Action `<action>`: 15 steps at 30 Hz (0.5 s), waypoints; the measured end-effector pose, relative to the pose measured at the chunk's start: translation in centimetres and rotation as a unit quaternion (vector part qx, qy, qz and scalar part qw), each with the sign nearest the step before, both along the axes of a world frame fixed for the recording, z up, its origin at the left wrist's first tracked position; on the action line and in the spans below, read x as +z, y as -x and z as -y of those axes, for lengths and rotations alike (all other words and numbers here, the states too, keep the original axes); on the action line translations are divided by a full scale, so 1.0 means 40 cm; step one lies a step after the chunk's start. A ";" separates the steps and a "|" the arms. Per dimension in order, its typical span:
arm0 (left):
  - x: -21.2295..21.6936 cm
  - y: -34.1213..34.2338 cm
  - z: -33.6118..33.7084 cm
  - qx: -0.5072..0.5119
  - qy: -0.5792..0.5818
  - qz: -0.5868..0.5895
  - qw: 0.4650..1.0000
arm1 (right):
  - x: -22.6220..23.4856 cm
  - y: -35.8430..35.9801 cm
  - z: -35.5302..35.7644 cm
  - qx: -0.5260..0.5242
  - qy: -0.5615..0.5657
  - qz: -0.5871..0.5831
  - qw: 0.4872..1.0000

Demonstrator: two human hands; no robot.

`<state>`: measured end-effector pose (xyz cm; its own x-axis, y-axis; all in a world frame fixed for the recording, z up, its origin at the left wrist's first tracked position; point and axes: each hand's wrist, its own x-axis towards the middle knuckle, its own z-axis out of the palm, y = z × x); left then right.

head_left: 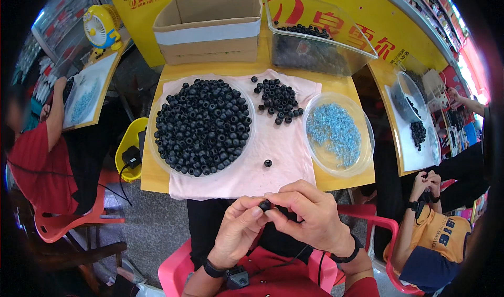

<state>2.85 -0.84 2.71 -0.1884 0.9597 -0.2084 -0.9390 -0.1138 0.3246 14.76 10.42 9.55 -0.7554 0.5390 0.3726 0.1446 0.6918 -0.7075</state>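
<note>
Left hand (239, 231) and right hand (312, 218): thumb and fingertips of each pinched on the same black bead (265, 205), just off the near edge of the wooden table (341, 183). Pink cloth (286, 139) on top, carrying a heaped round tray (151, 119), loose bead pile (280, 97), lone bead (268, 163). Blue pieces (336, 131) in a clear tub (370, 145), right. Cardboard box (207, 50) and clear bin (310, 58) behind; yellow panel (142, 27) beyond. Co-workers both sides.

The beads (205, 126) are black, the cloth (281, 145) pale pink, the small pieces (333, 129) light blue.
</note>
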 end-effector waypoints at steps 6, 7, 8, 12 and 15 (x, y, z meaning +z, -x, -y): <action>0.017 0.001 -0.003 -0.062 0.027 0.057 0.996 | -0.013 -0.011 -0.008 0.018 -0.087 0.014 0.996; 0.021 0.000 -0.005 -0.072 0.039 0.069 0.994 | -0.015 -0.013 -0.010 0.017 -0.086 0.014 0.996; 0.025 0.000 -0.008 -0.073 0.040 0.069 0.994 | -0.017 -0.015 -0.013 0.028 -0.084 0.006 0.996; 0.016 -0.003 -0.005 -0.095 0.031 0.083 0.992 | -0.023 -0.021 -0.024 0.067 -0.100 -0.027 0.992; 0.005 -0.006 -0.004 -0.104 0.031 0.101 0.989 | -0.029 -0.026 -0.029 0.106 -0.121 -0.040 0.986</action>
